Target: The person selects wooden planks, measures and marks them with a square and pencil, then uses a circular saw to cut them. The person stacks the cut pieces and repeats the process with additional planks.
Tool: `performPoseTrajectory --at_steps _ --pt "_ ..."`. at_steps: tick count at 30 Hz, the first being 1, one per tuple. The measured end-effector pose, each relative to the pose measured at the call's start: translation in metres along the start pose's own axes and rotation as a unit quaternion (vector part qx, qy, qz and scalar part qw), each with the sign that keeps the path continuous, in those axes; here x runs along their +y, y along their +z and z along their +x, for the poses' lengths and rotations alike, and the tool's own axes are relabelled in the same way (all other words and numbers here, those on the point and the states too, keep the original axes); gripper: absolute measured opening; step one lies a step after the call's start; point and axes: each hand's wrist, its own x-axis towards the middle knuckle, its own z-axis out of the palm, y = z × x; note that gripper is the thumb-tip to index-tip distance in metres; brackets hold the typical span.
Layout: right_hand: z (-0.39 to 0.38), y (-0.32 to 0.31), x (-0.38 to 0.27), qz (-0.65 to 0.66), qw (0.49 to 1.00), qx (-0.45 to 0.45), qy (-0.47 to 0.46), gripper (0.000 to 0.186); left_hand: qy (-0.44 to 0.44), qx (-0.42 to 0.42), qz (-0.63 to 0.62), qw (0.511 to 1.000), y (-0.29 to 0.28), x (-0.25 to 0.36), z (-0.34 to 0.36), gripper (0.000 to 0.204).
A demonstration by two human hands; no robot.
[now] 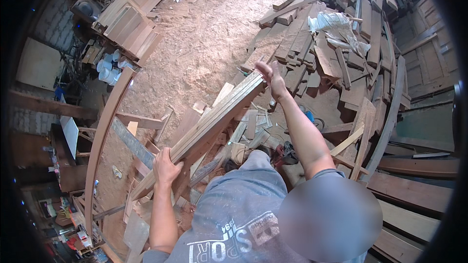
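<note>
A bundle of long narrow wooden boards (214, 118) slants across in front of me, from the lower left up to the centre. My left hand (166, 166) is closed around the boards near their lower end, fingers over the top edge. At the far end my right hand (274, 80) is open, its fingers stretched out and apart beside the board ends. Whether its palm touches them I cannot tell. Beneath the bundle lie loose wood offcuts (251, 124), partly hidden by the boards.
A big heap of lumber (297, 44) fills the far right, with a crumpled whitish sheet (336, 29) on it. Sawdust covers the floor (195, 34). A long curved timber (103, 139) rises at left, near white buckets (108, 70). Stacked planks (407, 214) lie at lower right.
</note>
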Motion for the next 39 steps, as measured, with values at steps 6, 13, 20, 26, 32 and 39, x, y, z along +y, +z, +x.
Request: performPoseTrajectory --at_steps 6,13,20,26,32,39 --pt "0.000 0.005 -0.002 0.010 0.999 -0.005 -0.033 0.100 -0.003 -0.013 0.002 1.000 0.001 0.001 0.002 0.060" --pt "0.000 0.014 -0.002 0.067 0.997 0.023 -0.034 0.096 -0.005 -0.018 0.009 1.000 -0.002 0.001 0.001 0.059" --pt "0.002 0.000 0.012 -0.013 0.999 -0.031 -0.011 0.099 0.009 -0.007 0.005 1.000 0.000 0.003 0.002 0.060" --pt "0.004 -0.005 0.012 -0.009 0.997 -0.072 0.016 0.094 0.015 -0.005 0.001 1.000 -0.001 0.005 0.002 0.061" --pt "0.002 -0.006 0.012 -0.007 0.999 -0.032 0.037 0.106 -0.003 -0.017 -0.001 1.000 -0.001 0.005 0.002 0.063" --pt "-0.001 0.000 0.016 0.023 0.997 -0.050 0.049 0.100 -0.015 -0.026 0.000 1.000 0.000 0.003 0.001 0.064"
